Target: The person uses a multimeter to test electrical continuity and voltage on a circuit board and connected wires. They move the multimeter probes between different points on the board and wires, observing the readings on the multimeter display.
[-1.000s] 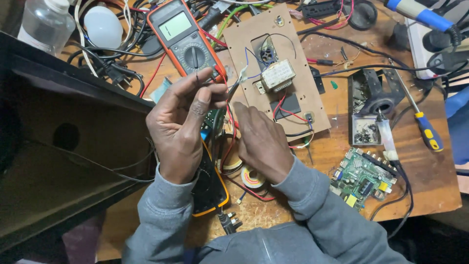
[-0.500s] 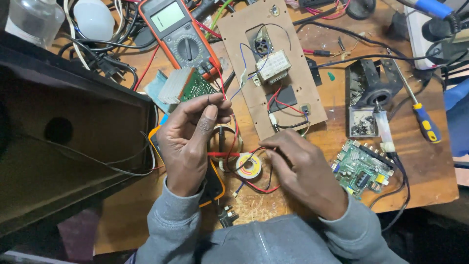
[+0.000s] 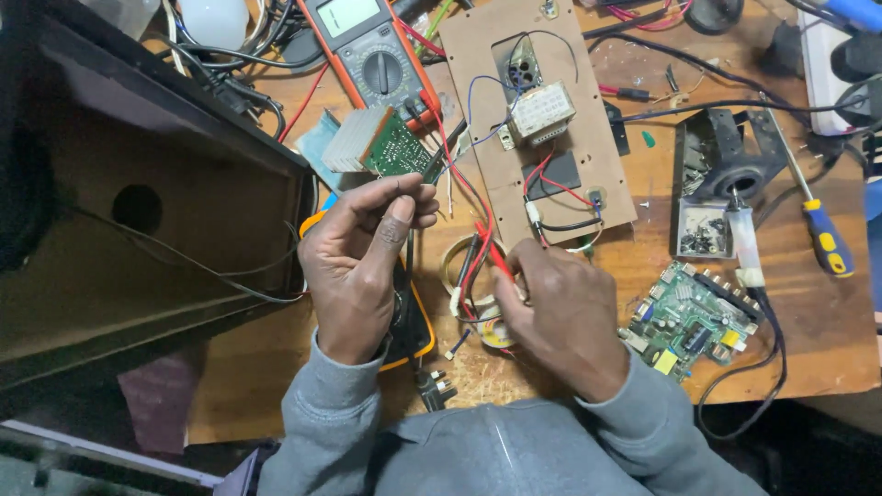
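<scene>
Gripping circuit board (image 3: 395, 147), red probe (image 3: 491, 253)

One head-worn view looks steeply down, close over the workbench (image 3: 808, 349); hands central.

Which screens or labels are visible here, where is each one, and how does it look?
Multimeter: top centre of the bench, orange-edged grey body, pale rectangular screen, round dial below.
No packages or signs are visible; any labels are too small to tell.
</scene>
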